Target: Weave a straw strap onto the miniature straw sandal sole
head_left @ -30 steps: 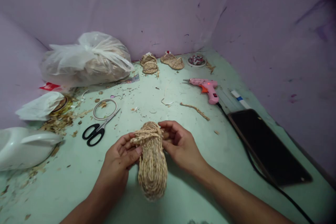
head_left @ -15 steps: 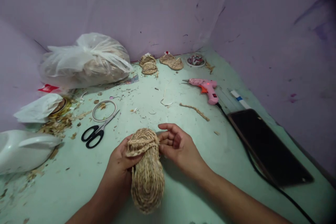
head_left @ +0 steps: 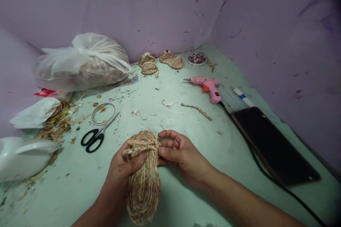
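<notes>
A woven straw slipper (head_left: 144,184), made of coiled braid, is held upright over the near part of the table. Braided strap strands cross its upper end. My left hand (head_left: 121,166) is closed round the slipper's left side, its thumb lying on the sole below the strap; its other fingers are mostly hidden behind. At the right edge, beside the strap's end, my right hand (head_left: 181,154) pinches with thumb and curled fingers. The exact bit between those fingertips is hidden.
A pink glue gun (head_left: 209,87) with a lit red light lies right of centre, near a loose braid piece (head_left: 197,110) and a phone (head_left: 274,145). Scissors (head_left: 97,136) and a tape roll (head_left: 93,120) lie left. Small slippers (head_left: 172,60), a bead dish (head_left: 197,59) and a plastic bag (head_left: 87,64) stand behind.
The slipper has shifted slightly left and down, its lower end swinging left. My left thumb now shows on the sole. My right fingers have drawn in against the slipper's edge.
</notes>
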Motion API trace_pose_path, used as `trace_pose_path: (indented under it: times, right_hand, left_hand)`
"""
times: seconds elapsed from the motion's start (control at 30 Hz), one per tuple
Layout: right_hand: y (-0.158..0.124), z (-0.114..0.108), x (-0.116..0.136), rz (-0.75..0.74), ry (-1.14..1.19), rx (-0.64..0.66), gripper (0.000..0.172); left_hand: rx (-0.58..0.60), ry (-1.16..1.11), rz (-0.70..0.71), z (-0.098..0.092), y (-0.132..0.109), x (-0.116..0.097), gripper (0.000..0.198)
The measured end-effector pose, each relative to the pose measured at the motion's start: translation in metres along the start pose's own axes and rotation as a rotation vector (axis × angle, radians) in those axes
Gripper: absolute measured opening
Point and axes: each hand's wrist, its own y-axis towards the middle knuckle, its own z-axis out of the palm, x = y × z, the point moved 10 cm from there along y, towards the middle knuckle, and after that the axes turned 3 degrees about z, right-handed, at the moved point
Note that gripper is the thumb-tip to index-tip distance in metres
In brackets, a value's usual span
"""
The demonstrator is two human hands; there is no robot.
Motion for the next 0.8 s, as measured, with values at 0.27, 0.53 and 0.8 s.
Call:
trace_pose_path:
  times: [0.27, 0.53, 0.8]
  right_hand:
    - [0.0, 0.003, 0.002, -0.016, 0.014, 0.045, 0.045]
    - [-0.002, 0.007, 0.001, 0.033, -0.043, 0.118, 0.045]
    - [-0.004, 0.016, 0.008, 0.039, -0.223, 0.285, 0.041]
  left_hand:
    - [-0.009, -0.011, 0.026, 0.0, -0.001, -0.002, 0.063]
    - [0.069, -0.042, 0.017, 0.005, -0.003, 0.002, 0.058]
    - [0.033, 0.041, 0.005, -0.005, 0.005, 0.005, 0.067]
